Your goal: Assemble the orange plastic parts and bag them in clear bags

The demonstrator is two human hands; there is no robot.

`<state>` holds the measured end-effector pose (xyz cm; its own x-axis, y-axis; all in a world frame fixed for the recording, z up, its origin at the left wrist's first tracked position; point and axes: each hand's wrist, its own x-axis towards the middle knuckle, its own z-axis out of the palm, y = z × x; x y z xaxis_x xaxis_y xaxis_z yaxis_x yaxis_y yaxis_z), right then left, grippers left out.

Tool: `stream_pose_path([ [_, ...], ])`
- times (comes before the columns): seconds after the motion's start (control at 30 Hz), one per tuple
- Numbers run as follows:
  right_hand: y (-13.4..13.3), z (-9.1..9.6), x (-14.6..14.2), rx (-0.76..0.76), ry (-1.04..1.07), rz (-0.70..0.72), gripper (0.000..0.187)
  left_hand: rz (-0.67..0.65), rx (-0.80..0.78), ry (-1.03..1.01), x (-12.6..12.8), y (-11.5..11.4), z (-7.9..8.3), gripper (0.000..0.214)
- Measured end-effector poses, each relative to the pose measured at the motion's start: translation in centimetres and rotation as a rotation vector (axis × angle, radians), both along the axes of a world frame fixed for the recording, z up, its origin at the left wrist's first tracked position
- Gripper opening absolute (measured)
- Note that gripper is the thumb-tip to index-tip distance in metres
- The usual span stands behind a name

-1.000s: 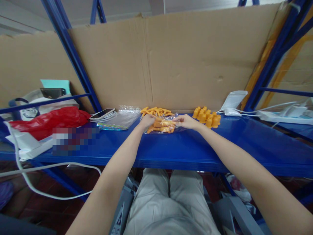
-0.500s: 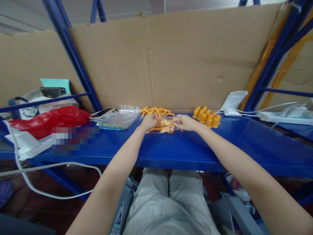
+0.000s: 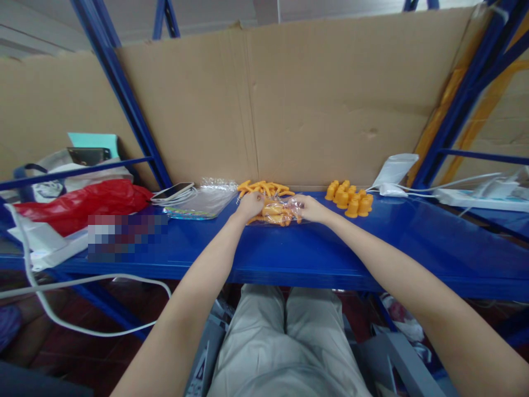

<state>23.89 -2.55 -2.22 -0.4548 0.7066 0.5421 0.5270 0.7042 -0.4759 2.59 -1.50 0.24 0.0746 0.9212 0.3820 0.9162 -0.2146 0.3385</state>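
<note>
Both my hands meet at the middle of the blue shelf (image 3: 289, 248). Between them is a small clear plastic bag (image 3: 278, 212) filled with orange plastic pieces. My left hand (image 3: 251, 204) is closed on the bag's left end. My right hand (image 3: 309, 208) pinches its right end. Just behind the bag lies a loose pile of long orange pieces (image 3: 264, 188). A cluster of short orange cone-shaped pieces (image 3: 349, 198) stands to the right of my right hand.
A stack of clear bags (image 3: 200, 201) and a phone with a white cable (image 3: 173, 192) lie to the left. A red bag (image 3: 78, 207) sits farther left. White chargers and a power strip (image 3: 463, 194) are at the right. Cardboard (image 3: 314, 105) backs the shelf.
My hands have drawn closer together on the bag, which now looks shorter and more bunched. Nothing else has moved.
</note>
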Motion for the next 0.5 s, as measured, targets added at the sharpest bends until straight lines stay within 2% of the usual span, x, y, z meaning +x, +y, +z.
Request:
stream_pose_path([
  [0.17, -0.1, 0.4, 0.2, -0.077, -0.002, 0.054, 0.027, 0.019, -0.012, -0.001, 0.0, -0.1, 0.1, 0.032],
  [0.4, -0.9, 1.2, 0.6, 0.044, -0.237, 0.194, 0.036, 0.018, 0.004, 0.006, 0.1, 0.1, -0.1, 0.032],
  [0.5, -0.9, 1.1, 0.7, 0.083, -0.301, 0.147, 0.04, 0.018, 0.002, 0.013, -0.1, 0.0, 0.1, 0.031],
])
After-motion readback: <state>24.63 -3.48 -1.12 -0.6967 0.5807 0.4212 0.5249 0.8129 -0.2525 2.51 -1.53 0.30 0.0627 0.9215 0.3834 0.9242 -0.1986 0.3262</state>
